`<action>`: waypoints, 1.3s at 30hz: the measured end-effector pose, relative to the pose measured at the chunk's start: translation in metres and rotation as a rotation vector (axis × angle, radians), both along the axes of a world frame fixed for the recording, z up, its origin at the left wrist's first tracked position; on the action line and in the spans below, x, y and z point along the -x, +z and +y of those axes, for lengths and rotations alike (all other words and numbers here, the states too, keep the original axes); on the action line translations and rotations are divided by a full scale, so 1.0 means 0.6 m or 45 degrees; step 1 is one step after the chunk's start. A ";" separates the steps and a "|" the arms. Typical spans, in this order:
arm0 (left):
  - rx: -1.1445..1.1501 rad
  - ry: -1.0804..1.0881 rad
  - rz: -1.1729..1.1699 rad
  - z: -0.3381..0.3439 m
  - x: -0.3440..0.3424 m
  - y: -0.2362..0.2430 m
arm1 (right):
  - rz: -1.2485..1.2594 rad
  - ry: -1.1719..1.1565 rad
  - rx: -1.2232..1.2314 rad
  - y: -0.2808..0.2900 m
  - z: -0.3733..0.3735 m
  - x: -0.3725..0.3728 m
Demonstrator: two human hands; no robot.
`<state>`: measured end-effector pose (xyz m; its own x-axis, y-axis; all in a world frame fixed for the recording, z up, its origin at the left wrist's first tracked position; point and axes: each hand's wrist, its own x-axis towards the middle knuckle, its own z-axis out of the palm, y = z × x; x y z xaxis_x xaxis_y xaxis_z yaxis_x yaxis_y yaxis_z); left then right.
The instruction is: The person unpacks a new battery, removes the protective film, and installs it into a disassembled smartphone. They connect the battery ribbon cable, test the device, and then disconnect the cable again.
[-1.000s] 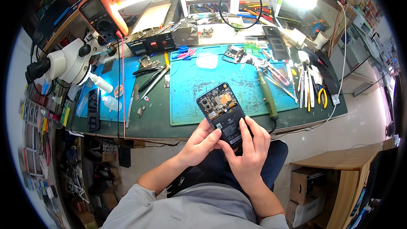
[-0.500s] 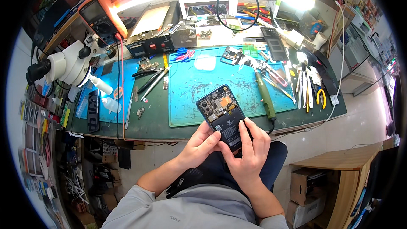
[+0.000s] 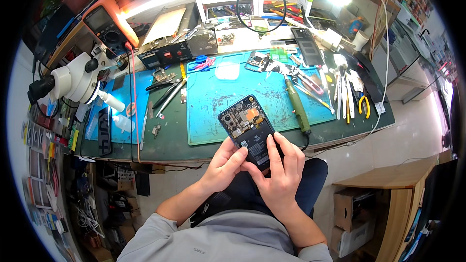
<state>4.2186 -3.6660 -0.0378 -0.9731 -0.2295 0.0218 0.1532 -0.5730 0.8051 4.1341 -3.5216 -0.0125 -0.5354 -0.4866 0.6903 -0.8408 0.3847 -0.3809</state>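
The left hand (image 3: 225,166) is partly closed on the left edge of a dark, rectangular smartphone with its inside bare (image 3: 251,130), thumb along the near side, other fingertips hidden behind. The right hand (image 3: 282,172) is half curled about the lower right part of the phone, fingertips on the flat black battery (image 3: 256,145) and at the right edge, thumb bent toward the bottom end. That hand covers part of the phone's lower end; the front faces away, and the battery's print is too small to make out.

The phone is held tilted above the near edge of the dark green worktop (image 3: 174,136). Beyond it lies a scuffed, bright blue mat (image 3: 208,97); on its right part rests an olive-green, rod-shaped tool (image 3: 297,109), its far tip lost among small parts. Yellow-handled pliers (image 3: 363,104) lie by the worktop's right edge. Toward the left edge a white microscope with a black eyepiece (image 3: 72,80) partly hides what is behind it; an orange-cased multimeter (image 3: 110,24) stands at the far left corner.

Lamp glare washes out the shelving along the far edge. On the floor side, at lower right, brown cardboard boxes (image 3: 350,208) sit below a wooden table (image 3: 388,174), cut off by the dark lens rim.
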 end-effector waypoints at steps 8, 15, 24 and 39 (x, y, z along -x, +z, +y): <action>-0.045 0.065 -0.134 0.008 0.011 0.008 | -0.061 0.036 -0.019 -0.005 0.011 0.007; -0.064 0.000 -0.172 -0.003 0.010 -0.001 | -1.126 0.190 0.482 -0.013 0.070 0.051; 0.101 0.010 -0.226 0.005 0.008 0.011 | -1.591 0.501 0.554 -0.015 0.074 0.038; 0.299 0.029 -0.171 0.025 0.007 0.023 | -1.685 0.526 0.638 -0.030 0.089 0.025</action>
